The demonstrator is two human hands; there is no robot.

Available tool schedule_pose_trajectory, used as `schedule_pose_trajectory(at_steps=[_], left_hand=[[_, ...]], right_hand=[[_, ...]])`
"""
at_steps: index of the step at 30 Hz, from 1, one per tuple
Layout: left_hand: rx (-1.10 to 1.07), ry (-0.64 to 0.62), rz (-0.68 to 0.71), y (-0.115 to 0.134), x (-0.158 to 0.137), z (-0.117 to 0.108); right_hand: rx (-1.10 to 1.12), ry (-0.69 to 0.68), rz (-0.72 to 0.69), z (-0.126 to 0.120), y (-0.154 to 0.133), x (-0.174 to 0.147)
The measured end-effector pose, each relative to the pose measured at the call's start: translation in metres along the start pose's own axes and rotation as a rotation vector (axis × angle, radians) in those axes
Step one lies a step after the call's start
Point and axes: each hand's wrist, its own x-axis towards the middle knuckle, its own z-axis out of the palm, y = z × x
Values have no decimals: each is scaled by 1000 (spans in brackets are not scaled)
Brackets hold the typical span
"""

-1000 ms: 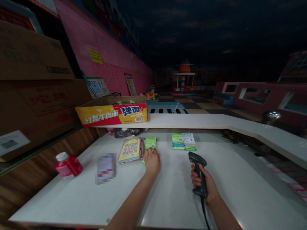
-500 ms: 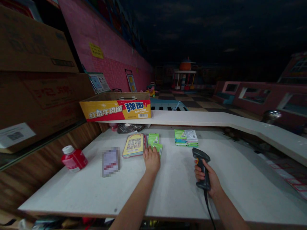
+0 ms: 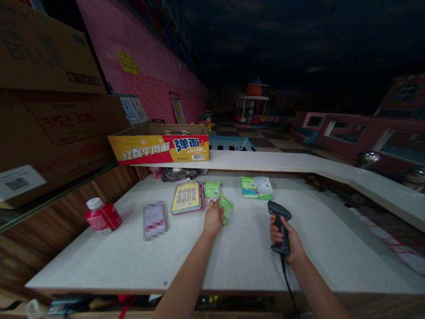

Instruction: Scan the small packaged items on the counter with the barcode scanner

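Observation:
In the head view, my right hand (image 3: 295, 243) is wrapped around the handle of a black barcode scanner (image 3: 280, 226), whose cable runs down past the table's front edge. My left hand (image 3: 213, 219) has its fingers curled at a small green packet (image 3: 227, 209), which sticks out tilted on its right side. Just beyond the fingertips lies another green packet (image 3: 212, 188). A booklet with a yellow cover (image 3: 187, 197) and printed codes rests left of that hand. Farther right, a stack of green and white packets (image 3: 256, 188) stands apart from both hands.
A red bottle with a white cap (image 3: 104, 216) and a blurred-out flat item (image 3: 154, 220) occupy the left of the white table (image 3: 126, 266). Behind, a yellow and red carton (image 3: 159, 148) sits on a raised ledge (image 3: 265, 160). Large cardboard boxes (image 3: 59, 133) are piled at left.
The green packet at my left hand has shifted right and turned, uncovering more of the things behind it. My right hand keeps its hold on the scanner. The view has tilted slightly.

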Motion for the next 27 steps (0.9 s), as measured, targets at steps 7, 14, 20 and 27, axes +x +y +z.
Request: schedule_pose_trajectory(at_steps=[7,14,20,27], left_hand=[[-398,141,-56,-12,2,-2],[-524,360,-125,-12,1,-1],[-528,405,-152,-14,1,-1],[-476,457,-157,-15,3,-1]], right_hand=[[-190,110,-21,10,4,-2],[-597,159,-55,57,41,-30],[-659,143,-1,91,65,-63],[-690,165,-13,100,64,-74]])
